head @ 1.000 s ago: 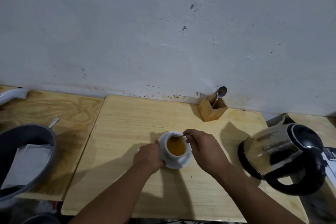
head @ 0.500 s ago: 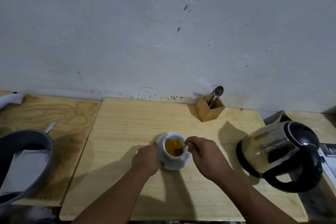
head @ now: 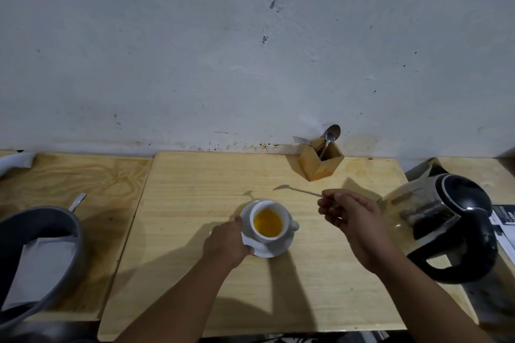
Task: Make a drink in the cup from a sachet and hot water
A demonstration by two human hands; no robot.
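A white cup point(head: 281, 213) holding an orange-yellow drink stands on a white saucer point(head: 278, 249) in the middle of the light wooden table point(head: 195, 192). My left hand point(head: 227, 242) grips the saucer's left rim. My right hand point(head: 348, 213) is raised to the right of the cup and pinches the handle of a small metal spoon point(head: 295, 189), whose bowl points left, above the table behind the cup. The electric kettle point(head: 451, 220), glass with a black lid and handle, stands at the right.
A wooden cutlery holder point(head: 320, 161) with a spoon and a fork stands at the back by the wall. A grey bowl point(head: 55, 231) with a white packet inside sits on the left table. Papers lie right of the kettle.
My right hand has lifted the spoon out of the cup and moved it up and to the right. My left hand stays on the saucer.
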